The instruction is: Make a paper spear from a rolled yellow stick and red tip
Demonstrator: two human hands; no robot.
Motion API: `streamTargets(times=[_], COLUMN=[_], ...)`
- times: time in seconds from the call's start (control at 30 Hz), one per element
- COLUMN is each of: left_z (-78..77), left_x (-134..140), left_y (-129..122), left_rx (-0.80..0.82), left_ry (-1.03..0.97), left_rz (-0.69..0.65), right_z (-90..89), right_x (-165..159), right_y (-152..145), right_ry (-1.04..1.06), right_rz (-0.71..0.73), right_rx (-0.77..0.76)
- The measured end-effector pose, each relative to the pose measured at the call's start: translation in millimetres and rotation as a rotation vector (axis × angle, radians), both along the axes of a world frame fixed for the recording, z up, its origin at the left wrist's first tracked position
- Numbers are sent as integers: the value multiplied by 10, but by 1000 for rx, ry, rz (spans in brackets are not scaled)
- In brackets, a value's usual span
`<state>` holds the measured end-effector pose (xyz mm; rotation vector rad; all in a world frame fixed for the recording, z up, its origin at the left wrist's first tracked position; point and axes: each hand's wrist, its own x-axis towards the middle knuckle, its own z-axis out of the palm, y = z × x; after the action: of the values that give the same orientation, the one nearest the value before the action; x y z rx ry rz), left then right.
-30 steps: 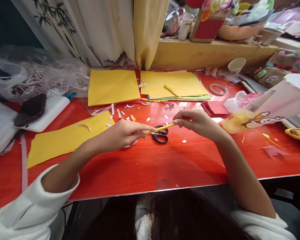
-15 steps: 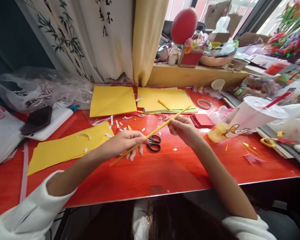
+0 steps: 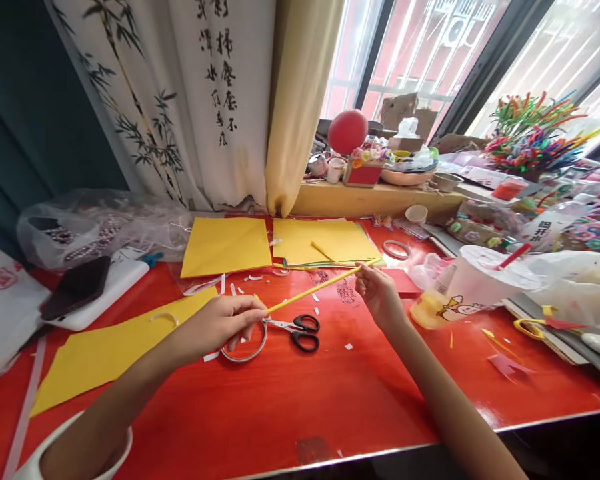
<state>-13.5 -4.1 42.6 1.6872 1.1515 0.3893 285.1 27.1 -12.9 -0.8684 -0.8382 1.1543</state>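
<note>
A thin yellow rolled-paper stick (image 3: 320, 287) slants between my two hands, above the red table. The fingers of my left hand (image 3: 230, 321) are closed around its lower left end. At the upper right end, my right hand (image 3: 377, 290) pinches the stick between thumb and fingertips. Black-handled scissors (image 3: 296, 327) lie on the table under the stick, blades toward my left hand. Partly covered by that hand is a tape roll (image 3: 245, 361). Yellow paper sheets (image 3: 125, 353) lie beneath my left forearm.
Stacks of yellow paper (image 3: 227, 247) lie at the back, with another yellow stick (image 3: 323, 251) on the right one. A drink cup (image 3: 473, 287) with a red straw stands right of my right hand. A phone (image 3: 77, 287) is at left. White paper scraps are scattered about.
My hands have moved apart along the stick, now gripping near its two ends. The view has tilted up, showing more window. The tape roll by my left hand has come into sight.
</note>
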Motion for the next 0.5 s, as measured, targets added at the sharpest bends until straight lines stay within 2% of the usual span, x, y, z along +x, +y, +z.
streamTargets(times=[0.17, 0.33, 0.43, 0.47, 0.5], left_z=[-41, -84, -132, -148, -164], left_x=[-75, -107, -114, -116, -119], left_y=[163, 235, 263, 274, 285], left_rx=[41, 117, 181, 198, 209], left_ry=[-152, -252, -314, -336, -356], left_rz=[228, 332, 430, 455, 471], right_z=[-36, 13, 161, 205, 231], right_x=[17, -18, -88, -117, -148], right_y=[-7, 22, -108, -215, -358], right_ry=[6, -1, 7, -2, -67], right_rz=[-51, -112, -247, -294, -277], right_rx=[-9, -8, 82, 147, 240])
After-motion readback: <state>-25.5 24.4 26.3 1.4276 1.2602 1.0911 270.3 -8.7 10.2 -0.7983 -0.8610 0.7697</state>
